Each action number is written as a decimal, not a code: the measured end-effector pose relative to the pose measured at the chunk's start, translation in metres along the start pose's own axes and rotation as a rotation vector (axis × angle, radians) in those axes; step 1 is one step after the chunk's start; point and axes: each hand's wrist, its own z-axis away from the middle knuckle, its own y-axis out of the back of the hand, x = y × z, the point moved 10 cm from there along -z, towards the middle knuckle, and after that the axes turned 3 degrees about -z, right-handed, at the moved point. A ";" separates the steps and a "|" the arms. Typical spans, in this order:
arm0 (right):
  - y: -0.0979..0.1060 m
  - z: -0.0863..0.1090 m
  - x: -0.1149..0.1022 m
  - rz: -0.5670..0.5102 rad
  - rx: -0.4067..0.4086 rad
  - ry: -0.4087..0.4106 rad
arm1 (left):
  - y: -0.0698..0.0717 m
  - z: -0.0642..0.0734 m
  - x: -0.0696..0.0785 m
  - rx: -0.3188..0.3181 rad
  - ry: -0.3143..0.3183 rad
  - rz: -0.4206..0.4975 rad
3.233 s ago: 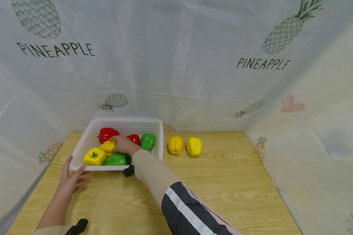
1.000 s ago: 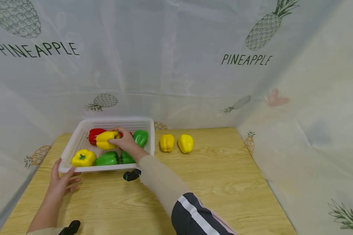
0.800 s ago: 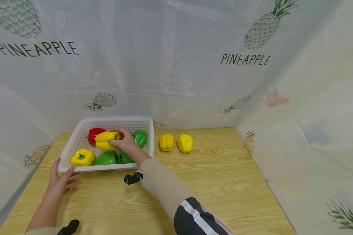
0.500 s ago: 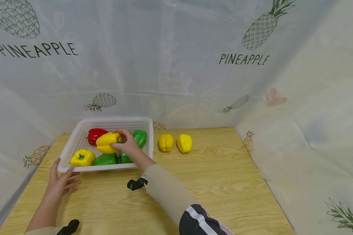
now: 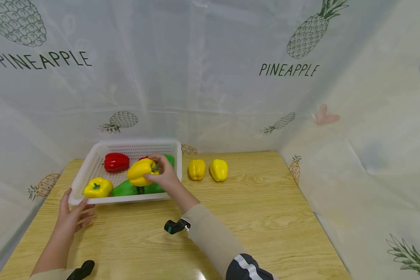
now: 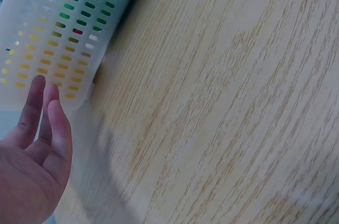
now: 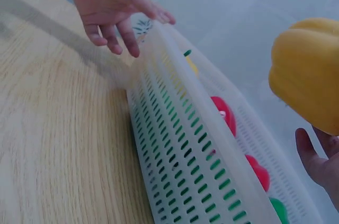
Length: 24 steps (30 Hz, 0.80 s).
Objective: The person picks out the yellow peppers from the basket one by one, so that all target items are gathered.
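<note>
In the head view, my right hand (image 5: 166, 175) grips a yellow bell pepper (image 5: 140, 172) over the white basket (image 5: 126, 199). The right wrist view has the same yellow bell pepper (image 7: 307, 73) raised above the rim, fingertips under it. My left hand (image 5: 68, 219) touches the basket's near left corner, its fingers mostly straight. Those fingers lie against the slotted wall in the left wrist view, where my left hand (image 6: 34, 166) shows from the palm side. Inside the basket are a red bell pepper (image 5: 116, 162), another yellow one (image 5: 98, 188) and green ones (image 5: 125, 189), some partly hidden by my right hand.
Two yellow bell peppers (image 5: 197, 169) stand on the wooden table (image 5: 266, 217) right of the basket. A pineapple-print sheet (image 5: 196, 77) hangs behind the table's back edge and along its sides.
My right hand has lifted the yellow bell pepper from among the others and carried it to the right within the basket's outline. My left hand stays at the corner.
</note>
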 end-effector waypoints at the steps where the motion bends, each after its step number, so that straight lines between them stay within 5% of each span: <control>1: 0.003 0.003 -0.001 0.000 0.002 -0.002 | 0.000 0.000 0.000 -0.001 0.000 0.000; 24: 0.058 0.046 -0.021 -0.161 -0.045 0.115 | 0.000 -0.001 0.001 -0.013 -0.022 0.038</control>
